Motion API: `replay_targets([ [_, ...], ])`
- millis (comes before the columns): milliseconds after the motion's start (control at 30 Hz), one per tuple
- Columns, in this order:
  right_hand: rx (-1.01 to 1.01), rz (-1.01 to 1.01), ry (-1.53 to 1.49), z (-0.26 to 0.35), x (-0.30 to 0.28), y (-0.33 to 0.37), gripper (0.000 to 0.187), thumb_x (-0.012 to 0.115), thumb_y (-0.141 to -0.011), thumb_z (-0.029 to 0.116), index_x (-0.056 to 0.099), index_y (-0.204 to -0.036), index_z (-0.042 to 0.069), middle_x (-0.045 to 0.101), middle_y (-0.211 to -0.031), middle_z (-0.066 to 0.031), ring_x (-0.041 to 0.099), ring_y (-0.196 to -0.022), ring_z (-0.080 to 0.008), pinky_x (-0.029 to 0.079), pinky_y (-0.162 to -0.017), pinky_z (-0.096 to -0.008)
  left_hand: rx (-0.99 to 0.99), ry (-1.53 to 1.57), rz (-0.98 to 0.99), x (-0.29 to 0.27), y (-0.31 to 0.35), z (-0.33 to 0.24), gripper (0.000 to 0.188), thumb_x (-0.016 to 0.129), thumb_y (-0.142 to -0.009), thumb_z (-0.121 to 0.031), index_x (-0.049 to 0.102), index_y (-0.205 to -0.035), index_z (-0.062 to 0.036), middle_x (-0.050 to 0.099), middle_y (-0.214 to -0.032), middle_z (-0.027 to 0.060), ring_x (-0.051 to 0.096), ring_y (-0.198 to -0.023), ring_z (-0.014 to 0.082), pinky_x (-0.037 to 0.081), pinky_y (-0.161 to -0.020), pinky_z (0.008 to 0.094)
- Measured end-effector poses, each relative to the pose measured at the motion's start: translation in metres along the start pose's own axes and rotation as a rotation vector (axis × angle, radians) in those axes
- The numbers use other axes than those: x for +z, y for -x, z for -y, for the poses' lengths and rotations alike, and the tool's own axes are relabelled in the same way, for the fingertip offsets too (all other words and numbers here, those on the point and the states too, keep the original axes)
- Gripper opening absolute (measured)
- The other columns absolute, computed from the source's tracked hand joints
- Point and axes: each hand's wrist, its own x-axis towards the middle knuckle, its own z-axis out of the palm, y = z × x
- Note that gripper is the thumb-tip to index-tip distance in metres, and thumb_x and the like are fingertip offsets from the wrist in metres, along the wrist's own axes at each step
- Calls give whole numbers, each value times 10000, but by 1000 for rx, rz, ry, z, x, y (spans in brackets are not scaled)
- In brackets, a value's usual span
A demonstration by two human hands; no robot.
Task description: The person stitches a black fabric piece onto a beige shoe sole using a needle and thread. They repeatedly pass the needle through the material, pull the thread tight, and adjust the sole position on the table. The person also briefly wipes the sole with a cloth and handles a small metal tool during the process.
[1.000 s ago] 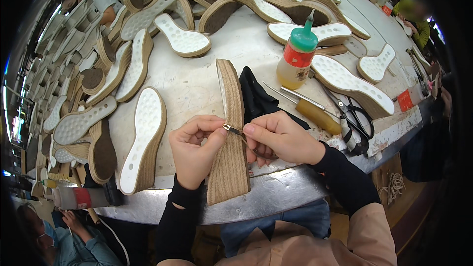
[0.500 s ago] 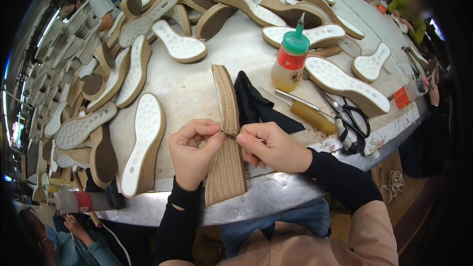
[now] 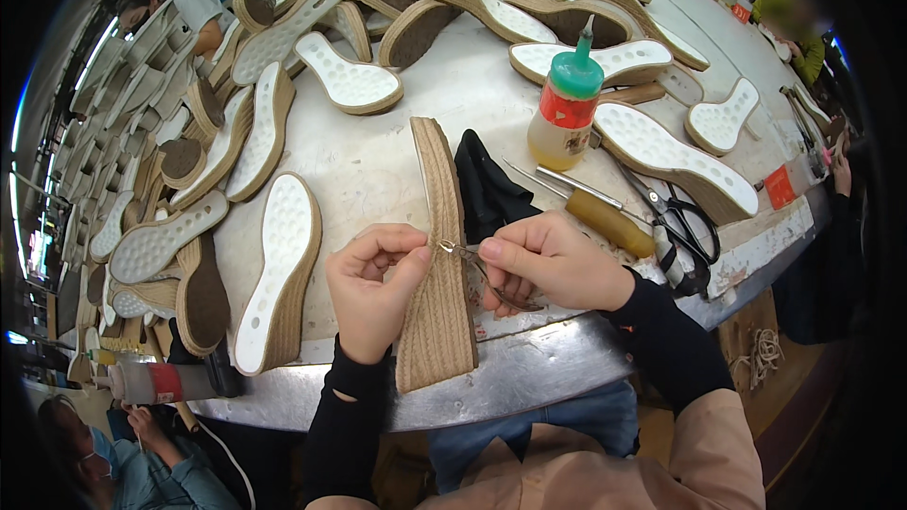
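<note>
A wedge shoe sole wrapped in woven jute (image 3: 437, 312) stands on its edge at the near rim of the table. My left hand (image 3: 373, 288) pinches its side wall with thumb and fingers. In my right hand (image 3: 548, 260) I hold small metal snips (image 3: 482, 269), whose tips touch the jute just beside my left fingertips. Both forearms wear black sleeves.
A black cloth (image 3: 487, 189), a green-capped glue bottle (image 3: 565, 104), a wooden-handled awl (image 3: 590, 208) and black scissors (image 3: 675, 222) lie right of the sole. Several white-topped jute soles (image 3: 279, 269) cover the grey round table (image 3: 368, 165). Other people sit at lower left and far right.
My hands and the sole have stayed in nearly the same place; the view has shifted slightly and the snips remain at the jute.
</note>
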Motion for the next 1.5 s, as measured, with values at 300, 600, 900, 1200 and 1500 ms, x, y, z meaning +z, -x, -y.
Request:
replay_targets([
  [300, -6, -24, 66, -1, 5, -5, 379, 510, -982, 269, 578, -706, 18, 612, -615, -30, 497, -487, -44, 400, -459, -193, 57, -68, -16, 3, -1, -2, 82, 672, -761, 77, 675, -838, 50, 652, -911, 113, 627, -771, 112, 506, -678, 213],
  [600, 5, -12, 50, -1, 4, -7, 390, 509, -983, 279, 558, -700, 15, 601, -602, -44, 522, -485, -66, 435, -465, -205, 57, -60, -22, 3, -1, -1, 65, 671, -766, 69, 677, -826, 47, 653, -897, 107, 613, -753, 99, 486, -666, 204],
  [900, -34, 0, 8, -7, 6, -9, 392, 505, -985, 274, 555, -697, 13, 589, -592, -38, 509, -479, -69, 428, -464, -215, 46, -64, -32, 3, -2, 0, 30, 667, -780, 51, 667, -809, 48, 650, -885, 91, 608, -752, 98, 476, -666, 203],
  [1200, -136, 61, 31, 5, -6, 3, 387, 502, -986, 284, 565, -713, 17, 626, -632, -52, 540, -506, -70, 445, -491, -209, 34, -92, -15, 0, -4, 0, 37, 659, -784, 35, 664, -817, 50, 647, -890, 93, 608, -750, 111, 480, -687, 218],
  [1500, -154, 196, 118, 8, 10, 16, 331, 473, -1000, 277, 599, -847, 11, 674, -756, -50, 610, -627, -88, 503, -619, -220, 300, -306, 201, -15, 1, -34, 143, 742, -686, -28, 713, -825, -17, 625, -856, 58, 572, -804, 135, 430, -742, 255],
])
